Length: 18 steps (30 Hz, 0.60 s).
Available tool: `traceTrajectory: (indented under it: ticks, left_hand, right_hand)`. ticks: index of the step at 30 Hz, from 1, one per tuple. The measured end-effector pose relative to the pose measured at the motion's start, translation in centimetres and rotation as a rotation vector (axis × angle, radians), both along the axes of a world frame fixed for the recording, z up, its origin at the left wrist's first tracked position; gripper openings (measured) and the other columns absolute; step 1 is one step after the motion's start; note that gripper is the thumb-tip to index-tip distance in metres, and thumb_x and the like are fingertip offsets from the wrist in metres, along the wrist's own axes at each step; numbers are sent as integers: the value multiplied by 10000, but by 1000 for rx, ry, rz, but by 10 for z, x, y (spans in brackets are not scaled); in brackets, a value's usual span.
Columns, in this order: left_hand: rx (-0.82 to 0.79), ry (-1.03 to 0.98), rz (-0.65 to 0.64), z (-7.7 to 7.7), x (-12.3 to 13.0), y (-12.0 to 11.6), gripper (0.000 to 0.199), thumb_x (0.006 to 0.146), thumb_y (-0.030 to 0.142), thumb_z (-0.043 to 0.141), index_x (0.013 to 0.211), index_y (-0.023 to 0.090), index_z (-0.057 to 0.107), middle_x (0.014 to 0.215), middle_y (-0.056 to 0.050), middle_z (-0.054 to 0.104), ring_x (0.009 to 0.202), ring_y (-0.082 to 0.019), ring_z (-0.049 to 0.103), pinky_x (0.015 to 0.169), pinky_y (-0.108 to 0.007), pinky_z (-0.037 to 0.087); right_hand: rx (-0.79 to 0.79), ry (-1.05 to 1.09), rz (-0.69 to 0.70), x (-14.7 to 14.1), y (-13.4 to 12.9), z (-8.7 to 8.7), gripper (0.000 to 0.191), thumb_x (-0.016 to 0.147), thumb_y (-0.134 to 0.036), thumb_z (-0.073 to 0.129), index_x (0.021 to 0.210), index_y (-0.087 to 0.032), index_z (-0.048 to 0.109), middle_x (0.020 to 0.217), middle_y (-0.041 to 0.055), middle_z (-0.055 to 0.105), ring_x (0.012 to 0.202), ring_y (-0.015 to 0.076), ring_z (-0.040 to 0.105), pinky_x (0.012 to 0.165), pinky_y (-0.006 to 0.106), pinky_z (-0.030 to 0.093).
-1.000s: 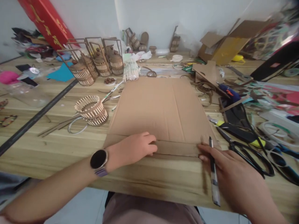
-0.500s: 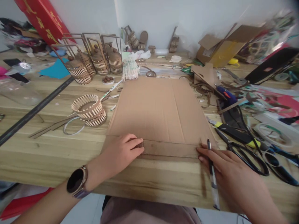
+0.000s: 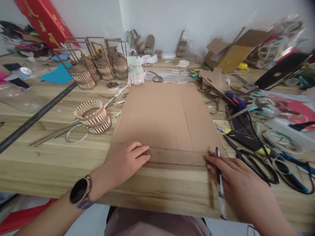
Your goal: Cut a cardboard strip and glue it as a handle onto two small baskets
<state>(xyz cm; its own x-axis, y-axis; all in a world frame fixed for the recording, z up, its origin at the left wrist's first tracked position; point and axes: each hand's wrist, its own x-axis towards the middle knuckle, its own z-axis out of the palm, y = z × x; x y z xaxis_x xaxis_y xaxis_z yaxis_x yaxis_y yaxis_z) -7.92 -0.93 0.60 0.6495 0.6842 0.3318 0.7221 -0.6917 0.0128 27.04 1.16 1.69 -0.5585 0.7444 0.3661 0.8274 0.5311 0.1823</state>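
Note:
A large brown cardboard sheet (image 3: pixel 162 114) lies flat on the wooden table in front of me. Along its near edge runs a narrow cardboard strip (image 3: pixel 177 157). My left hand (image 3: pixel 125 160) is closed at the strip's left end, with its fingertips pressing on it. At the right end, my right hand (image 3: pixel 238 177) pinches the strip between thumb and finger. A pen (image 3: pixel 220 186) with a dark tip and clear barrel is held in the same hand, tip pointing away from me.
A slatted basket (image 3: pixel 93 116) stands to the left, and lidded baskets with tall handles (image 3: pixel 102 65) behind it. On the right lie black-handled scissors (image 3: pixel 256 164), a yellow-and-black cutter (image 3: pixel 246 141) and a blue glue gun (image 3: pixel 235 100). A cardboard box (image 3: pixel 233 49) is at the back.
The whole view has shifted slightly, with things on the right appearing a little further left. Both hands keep their hold on the strip, and the pen stays in my right hand.

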Motion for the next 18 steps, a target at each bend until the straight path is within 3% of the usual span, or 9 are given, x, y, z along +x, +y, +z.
traceTrajectory:
  ticks: [8, 10, 12, 14, 16, 18]
  left_hand:
    - [-96, 54, 26, 8, 1, 0, 206, 984, 135, 464, 1018, 181, 662, 1249, -67, 630, 1118, -261, 500, 884, -389, 493]
    - [-223, 69, 83, 15, 0, 4, 218, 998, 170, 442, 1009, 193, 658, 1216, -62, 613, 1058, -232, 524, 840, -342, 468]
    - [-431, 82, 143, 25, -1, 12, 226, 1008, 216, 427, 1023, 208, 652, 1083, -39, 608, 877, -172, 554, 729, -278, 435]
    - [-649, 131, 108, 37, -3, 24, 236, 992, 191, 434, 1050, 233, 659, 963, -7, 581, 736, -133, 538, 633, -245, 385]
    - [-774, 202, 17, 52, -2, 37, 265, 946, 120, 495, 1092, 250, 675, 962, -8, 576, 795, -134, 573, 654, -232, 378]
    - [-827, 275, -50, 65, 2, 50, 391, 929, 112, 541, 1274, 281, 613, 1024, -26, 586, 900, -159, 593, 687, -232, 381]
  right_hand:
    - [-42, 31, 6, 5, 0, -7, 449, 1019, -369, 338, 1084, -147, 723, 1012, 107, 758, 923, 268, 683, 742, 415, 584]
    - [-57, 27, -5, 4, 0, -6, 447, 1017, -368, 340, 1085, -153, 726, 1005, 103, 760, 924, 270, 688, 725, 408, 587]
    - [-60, 19, -10, 2, -1, -3, 450, 1015, -373, 341, 1086, -156, 729, 1008, 100, 762, 920, 271, 695, 705, 399, 590]
    - [-36, 10, -4, 0, 0, 0, 465, 1016, -375, 328, 1069, -156, 734, 995, 98, 766, 900, 268, 704, 689, 390, 592]
    - [-1, -11, 21, -1, 1, 2, 472, 1020, -373, 318, 1048, -160, 738, 964, 87, 772, 862, 255, 710, 663, 374, 591]
    - [30, -16, 45, 2, 3, 0, 471, 1024, -369, 312, 1038, -165, 736, 949, 72, 776, 848, 246, 711, 664, 370, 590]
